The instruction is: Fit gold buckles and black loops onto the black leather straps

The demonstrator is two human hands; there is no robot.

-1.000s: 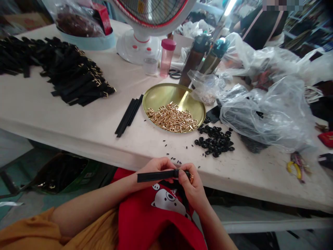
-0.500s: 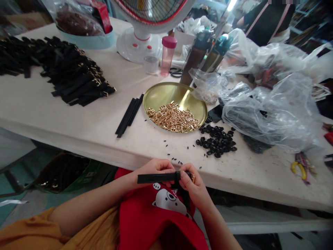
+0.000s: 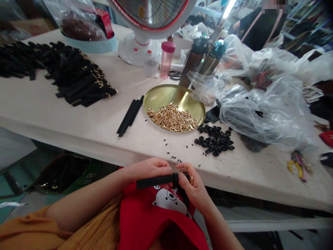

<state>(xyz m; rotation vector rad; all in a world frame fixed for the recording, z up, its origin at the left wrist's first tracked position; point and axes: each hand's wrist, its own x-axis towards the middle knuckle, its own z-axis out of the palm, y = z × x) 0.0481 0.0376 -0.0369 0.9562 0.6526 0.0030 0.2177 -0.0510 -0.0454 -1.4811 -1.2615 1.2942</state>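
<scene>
A black strap [image 3: 154,181] lies across my lap side, held by both hands in front of the table edge. My left hand [image 3: 157,169] is closed around its middle, fingertips near a small black loop [image 3: 175,178] on the strap. My right hand [image 3: 191,182] pinches the buckle end; part of a gold buckle [image 3: 191,180] shows beside the fingers. Beyond them a round gold tray [image 3: 161,93] holds a heap of gold buckles [image 3: 173,118]. Right of it lies a pile of black loops [image 3: 215,140]; left of it, several loose black straps [image 3: 130,115].
A large pile of buckled black straps [image 3: 78,78] covers the table's left. A white fan [image 3: 140,48], a pink-lidded bottle [image 3: 167,60] and two dark bottles stand behind. Plastic bags [image 3: 270,111] and yellow-handled pliers [image 3: 295,168] are at right. A person [image 3: 262,27] is at the back.
My left hand has shifted slightly on the strap, its fingers now lying over the upper edge. The strap's free end has dipped a little. My right hand keeps its grip.
</scene>
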